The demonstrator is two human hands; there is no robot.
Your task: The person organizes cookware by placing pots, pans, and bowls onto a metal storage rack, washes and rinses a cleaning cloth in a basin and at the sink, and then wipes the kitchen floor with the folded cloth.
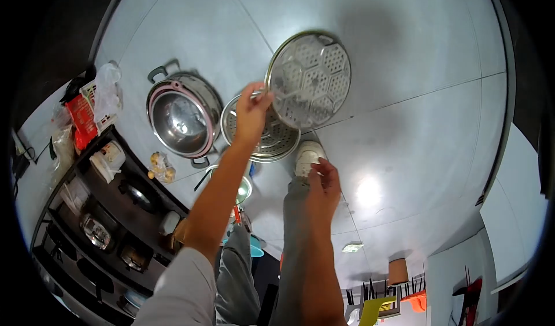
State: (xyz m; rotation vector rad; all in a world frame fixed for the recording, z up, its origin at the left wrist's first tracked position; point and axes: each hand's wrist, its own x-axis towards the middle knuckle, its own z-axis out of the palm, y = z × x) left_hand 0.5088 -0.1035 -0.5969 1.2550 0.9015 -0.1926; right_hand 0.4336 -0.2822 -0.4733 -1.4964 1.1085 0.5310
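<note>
My left hand point(252, 115) is closed at the left edge of a round metal steamer tray point(325, 78), which has a hexagon pattern of small holes and a shiny rim. The tray overlaps the right side of a perforated steamer basket point(272, 144) on the floor, and my left forearm covers part of that basket. My right hand point(325, 184) hangs over my trouser leg just below a white shoe point(310, 154). Its fingers are loosely bent, apart from the thumb, with nothing seen in them.
Left of the basket stands a steel pot with dark handles point(202, 163), holding a pink-rimmed bowl point(180, 123). A small plastic bag point(162, 167) lies below it. A dark shelf with pans point(139, 196) fills the lower left. Stools point(376, 308) stand at lower right.
</note>
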